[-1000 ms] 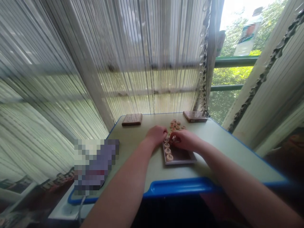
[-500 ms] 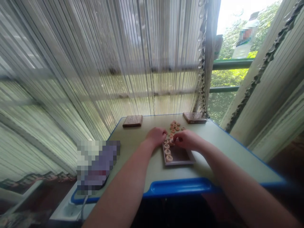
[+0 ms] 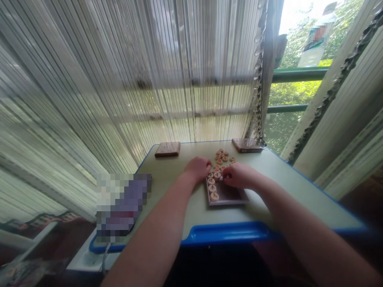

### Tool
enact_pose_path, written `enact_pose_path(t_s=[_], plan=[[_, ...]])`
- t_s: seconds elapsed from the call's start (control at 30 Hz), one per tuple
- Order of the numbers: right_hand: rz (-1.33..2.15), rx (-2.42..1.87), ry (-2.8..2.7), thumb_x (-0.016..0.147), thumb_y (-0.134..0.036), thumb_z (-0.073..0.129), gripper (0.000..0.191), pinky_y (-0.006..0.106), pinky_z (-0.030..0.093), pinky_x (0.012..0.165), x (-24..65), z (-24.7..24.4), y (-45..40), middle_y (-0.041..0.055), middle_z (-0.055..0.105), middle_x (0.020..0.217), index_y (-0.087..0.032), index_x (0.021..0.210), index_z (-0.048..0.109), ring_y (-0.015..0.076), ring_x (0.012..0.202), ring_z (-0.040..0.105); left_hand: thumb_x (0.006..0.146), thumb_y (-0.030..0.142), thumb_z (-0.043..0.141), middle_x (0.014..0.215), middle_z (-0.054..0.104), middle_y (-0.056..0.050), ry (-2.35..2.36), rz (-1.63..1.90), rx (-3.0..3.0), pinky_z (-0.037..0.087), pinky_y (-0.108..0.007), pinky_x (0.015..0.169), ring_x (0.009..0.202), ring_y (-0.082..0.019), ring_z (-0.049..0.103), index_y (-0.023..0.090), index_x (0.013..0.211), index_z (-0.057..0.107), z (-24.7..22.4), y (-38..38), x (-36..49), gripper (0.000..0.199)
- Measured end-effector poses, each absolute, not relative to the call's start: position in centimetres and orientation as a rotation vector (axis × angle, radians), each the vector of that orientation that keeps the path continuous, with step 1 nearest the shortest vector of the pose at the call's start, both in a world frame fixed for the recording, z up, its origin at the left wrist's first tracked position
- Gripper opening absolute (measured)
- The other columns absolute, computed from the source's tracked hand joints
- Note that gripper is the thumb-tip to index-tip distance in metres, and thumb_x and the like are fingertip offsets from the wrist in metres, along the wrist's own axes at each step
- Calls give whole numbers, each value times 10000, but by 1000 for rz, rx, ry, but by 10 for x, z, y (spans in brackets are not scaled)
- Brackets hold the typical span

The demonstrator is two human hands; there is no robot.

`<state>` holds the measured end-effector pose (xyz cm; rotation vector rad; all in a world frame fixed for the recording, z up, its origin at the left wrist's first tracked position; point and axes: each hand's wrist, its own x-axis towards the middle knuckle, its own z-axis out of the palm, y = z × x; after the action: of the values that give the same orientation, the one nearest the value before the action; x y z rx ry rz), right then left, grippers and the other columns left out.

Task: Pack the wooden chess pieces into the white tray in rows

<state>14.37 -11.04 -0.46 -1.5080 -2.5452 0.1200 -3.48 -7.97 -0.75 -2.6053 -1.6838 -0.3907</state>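
Note:
A shallow open tray [image 3: 229,202] lies on the table with round wooden Chinese chess pieces in it. Several stand in a column along its left side, one of them a piece with a black character [image 3: 214,196]. Another piece [image 3: 217,175] is beside the column's far end. My left hand [image 3: 198,169] is closed at the tray's far left corner; its fingertips are partly hidden. Over the tray's far right part, my right hand [image 3: 239,175] has curled fingers, just right of that piece. Whatever lies within either hand's fingers is hidden. Loose pieces [image 3: 221,156] are heaped beyond the tray.
The pale green table [image 3: 161,191] has a blue rim and a blue front groove [image 3: 229,232]. Two brown flat boxes, one left [image 3: 167,149] and one right [image 3: 247,145], sit at its far edge. A blurred-out purple object [image 3: 128,207] with a cable lies left. Curtains hang behind.
My right hand has moved slightly right, away from the piece in the tray's far row, which now shows its character. My left hand stays almost in place. The view has shifted slightly.

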Motion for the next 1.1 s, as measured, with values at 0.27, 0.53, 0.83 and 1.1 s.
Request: enact_pose_path(t_s=[0.27,0.53,0.83,1.1], plan=[[151,-1456,-2553,673,-209,534,258,228,321,504,139,-8,-112,9,665,695,-288,852,703,143,593,544,790,274,404,904,677,-38,-1691,-394,-2616,447,-252,734,835,-169,596,217,913,672,-7,-80,-34,300],[124,-1498,-2441,705,-226,518,184,226,316,514,140,-4,-110,13,641,664,-238,771,689,130,577,520,795,254,405,898,669,-44,-1742,-467,-2560,460,-284,777,841,-178,595,211,911,665,-7,-81,-37,288],[48,-1319,-2379,678,-209,545,178,247,381,675,147,-20,-91,42,629,804,-197,807,667,169,768,526,795,201,418,1163,594,2,-1623,-588,-2748,344,-248,989,1107,-145,488,228,1102,608,-26,-58,-42,363],[95,-1307,-2348,633,-141,539,214,218,369,616,148,-28,-81,27,612,735,-182,789,681,135,669,508,787,303,464,956,675,-14,-1802,-563,-2777,445,-242,808,886,-148,593,212,985,653,-20,-57,-49,289]])
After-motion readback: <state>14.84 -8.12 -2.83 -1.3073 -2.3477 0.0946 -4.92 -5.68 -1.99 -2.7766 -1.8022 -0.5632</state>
